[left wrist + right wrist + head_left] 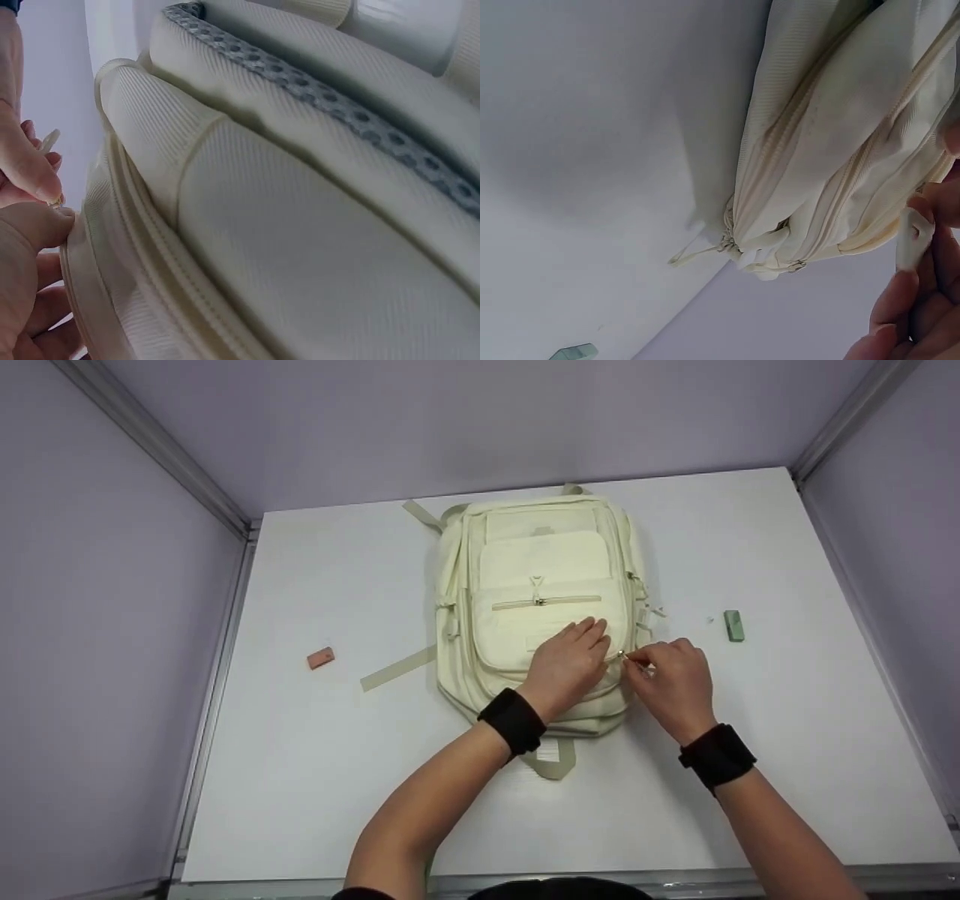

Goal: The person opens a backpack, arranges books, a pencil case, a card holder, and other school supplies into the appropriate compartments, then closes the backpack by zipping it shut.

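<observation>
A cream backpack (544,559) lies front side up on a white table. Across the lower part of its front pocket rests my left hand (566,667), its fingers extended over the fabric. My right hand (675,682) pinches a zipper pull (913,236) at the pocket's lower right edge, between thumb and fingers. In the left wrist view, the left thumb (49,225) sits at the pocket seam close to the right fingertips. Several other zipper pulls (697,257) hang along the bag's side in the right wrist view.
A pink eraser-like block (320,658) lies left of the backpack, and a green one (733,626) to its right. Loose straps (397,667) spread from the bag onto the table (315,787). Grey panels (480,427) enclose the table's back and sides.
</observation>
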`<action>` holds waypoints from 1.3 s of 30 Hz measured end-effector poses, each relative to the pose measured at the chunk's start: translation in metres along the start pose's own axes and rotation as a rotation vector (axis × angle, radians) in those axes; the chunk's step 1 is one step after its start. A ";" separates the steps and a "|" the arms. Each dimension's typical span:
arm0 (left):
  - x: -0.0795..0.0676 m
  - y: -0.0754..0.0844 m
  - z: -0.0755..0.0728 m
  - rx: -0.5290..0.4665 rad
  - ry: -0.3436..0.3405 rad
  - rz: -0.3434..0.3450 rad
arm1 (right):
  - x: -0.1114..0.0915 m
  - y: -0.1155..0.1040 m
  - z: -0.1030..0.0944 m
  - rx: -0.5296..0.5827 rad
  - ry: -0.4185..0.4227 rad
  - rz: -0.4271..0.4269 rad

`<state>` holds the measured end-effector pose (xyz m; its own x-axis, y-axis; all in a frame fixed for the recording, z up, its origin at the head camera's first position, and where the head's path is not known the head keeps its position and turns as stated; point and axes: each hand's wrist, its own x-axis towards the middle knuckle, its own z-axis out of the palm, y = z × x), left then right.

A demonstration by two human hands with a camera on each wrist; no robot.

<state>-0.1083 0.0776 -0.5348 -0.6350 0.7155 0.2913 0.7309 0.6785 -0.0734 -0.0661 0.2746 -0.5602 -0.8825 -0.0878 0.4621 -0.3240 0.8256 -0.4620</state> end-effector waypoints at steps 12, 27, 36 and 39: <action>-0.047 -0.025 -0.005 -0.118 0.097 0.017 | -0.005 0.005 0.002 0.096 0.069 0.031; -0.060 -0.029 0.001 -0.283 0.181 -0.089 | -0.008 -0.007 0.003 0.157 0.045 0.080; -0.059 -0.029 -0.001 -0.316 0.173 -0.112 | -0.012 -0.021 0.007 0.179 0.007 0.098; -0.059 -0.029 -0.001 -0.308 0.173 -0.116 | -0.013 -0.026 0.009 0.182 -0.012 0.099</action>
<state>-0.0916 0.0154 -0.5489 -0.6854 0.5802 0.4400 0.7144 0.6528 0.2520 -0.0491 0.2489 -0.5611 -0.9169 -0.0189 0.3986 -0.2906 0.7160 -0.6347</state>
